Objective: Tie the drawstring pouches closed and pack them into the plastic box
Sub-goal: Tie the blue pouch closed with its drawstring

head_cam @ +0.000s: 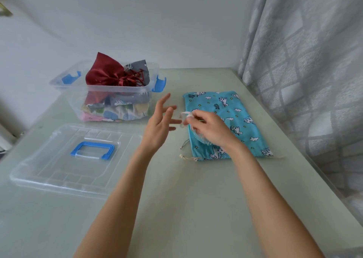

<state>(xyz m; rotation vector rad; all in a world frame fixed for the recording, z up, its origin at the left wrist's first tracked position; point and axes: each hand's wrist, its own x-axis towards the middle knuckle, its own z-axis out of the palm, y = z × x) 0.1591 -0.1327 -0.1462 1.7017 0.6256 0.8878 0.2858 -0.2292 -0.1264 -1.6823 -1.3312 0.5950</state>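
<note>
A clear plastic box [64,86] with blue latches stands at the back left, holding several pouches; a dark red satin pouch [107,71] sticks out on top. A blue unicorn-print drawstring pouch [241,112] lies flat on the table to the right, cream cords at its near end. My right hand [211,129] hovers over its left side, fingers pinched on a small sheer pale pouch [186,118] that is blurred. My left hand [160,124] is just left of it, fingers spread, holding nothing.
The box's clear lid [49,165] with a blue handle [93,149] lies flat on the table at the near left. A grey patterned curtain [306,61] hangs along the table's right edge. A white wall stands behind the table.
</note>
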